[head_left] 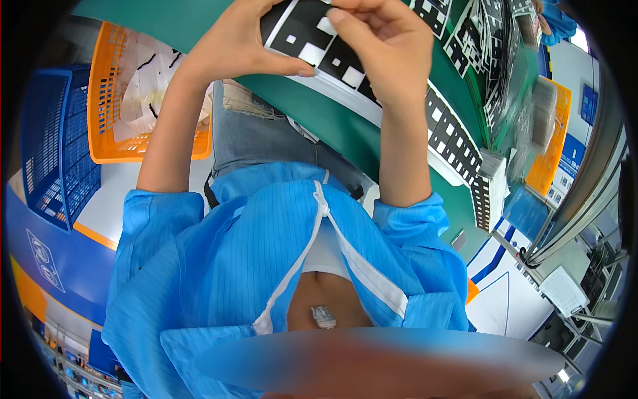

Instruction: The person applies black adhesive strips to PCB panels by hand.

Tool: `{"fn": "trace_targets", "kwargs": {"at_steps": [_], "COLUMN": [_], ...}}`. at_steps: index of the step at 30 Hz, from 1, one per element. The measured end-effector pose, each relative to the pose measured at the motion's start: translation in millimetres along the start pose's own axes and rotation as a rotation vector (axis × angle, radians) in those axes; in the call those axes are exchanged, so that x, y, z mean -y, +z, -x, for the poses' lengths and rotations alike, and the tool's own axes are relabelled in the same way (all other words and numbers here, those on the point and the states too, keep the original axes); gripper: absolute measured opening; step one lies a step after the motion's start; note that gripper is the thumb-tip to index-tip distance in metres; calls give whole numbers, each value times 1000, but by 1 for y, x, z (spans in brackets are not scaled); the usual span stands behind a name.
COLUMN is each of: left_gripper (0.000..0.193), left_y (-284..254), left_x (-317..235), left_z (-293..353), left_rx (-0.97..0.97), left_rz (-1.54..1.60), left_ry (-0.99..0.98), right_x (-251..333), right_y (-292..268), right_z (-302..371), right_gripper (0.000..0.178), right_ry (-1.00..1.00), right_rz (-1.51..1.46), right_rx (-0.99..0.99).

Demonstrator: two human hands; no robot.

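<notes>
At the top of the head view, both hands are at a black sheet (299, 28) with white square cut-outs or printed squares. My left hand (232, 43) curves round its left end, the thumb stretched along the lower edge. The other left fingers run out of the picture. My right hand (395, 50) has its fingers curled, with thumb and forefinger closed at the sheet's upper part. A long row of similar patterned sheets (446, 130) with white edges runs from beneath my right wrist to the right.
The sheets lie on a green table (332, 130). More patterned sheets (495, 53) stand crowded at the right. At the left are an orange basket (100, 126) with white liner and black scraps, and a blue crate (46, 146). Another orange bin (557, 143) stands far right.
</notes>
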State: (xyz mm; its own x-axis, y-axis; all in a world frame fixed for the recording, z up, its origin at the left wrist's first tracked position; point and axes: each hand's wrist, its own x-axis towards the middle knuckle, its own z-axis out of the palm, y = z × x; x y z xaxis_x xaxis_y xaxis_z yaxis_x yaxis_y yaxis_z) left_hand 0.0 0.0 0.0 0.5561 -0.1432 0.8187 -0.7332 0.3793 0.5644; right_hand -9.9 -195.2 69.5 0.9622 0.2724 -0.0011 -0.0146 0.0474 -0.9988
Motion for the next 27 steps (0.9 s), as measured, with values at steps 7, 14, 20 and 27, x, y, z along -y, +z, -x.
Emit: {"fn": "trace_targets", "kwargs": {"at_steps": [7,14,20,27], "left_gripper": [90,90,88,83], "left_y": [-8,-6,-7,-16], "left_x": [-31,-27,-23,-19], "left_z": [-12,-12,-10,-1], "left_rx": [148,152,156,217], "left_rz": [-384,-367,-344,-473], "left_ry": [-611,-589,-576,-471], "right_x": [16,12,11,13], "right_y": [26,29,23,-70], "right_z": [-4,-2,-5,16], "right_gripper": [10,11,13,30], "right_ry": [-70,-133,-353,-97], "right_rz": [520,601,715,-712], "right_rx": [-94,-107,-18,-12]}}
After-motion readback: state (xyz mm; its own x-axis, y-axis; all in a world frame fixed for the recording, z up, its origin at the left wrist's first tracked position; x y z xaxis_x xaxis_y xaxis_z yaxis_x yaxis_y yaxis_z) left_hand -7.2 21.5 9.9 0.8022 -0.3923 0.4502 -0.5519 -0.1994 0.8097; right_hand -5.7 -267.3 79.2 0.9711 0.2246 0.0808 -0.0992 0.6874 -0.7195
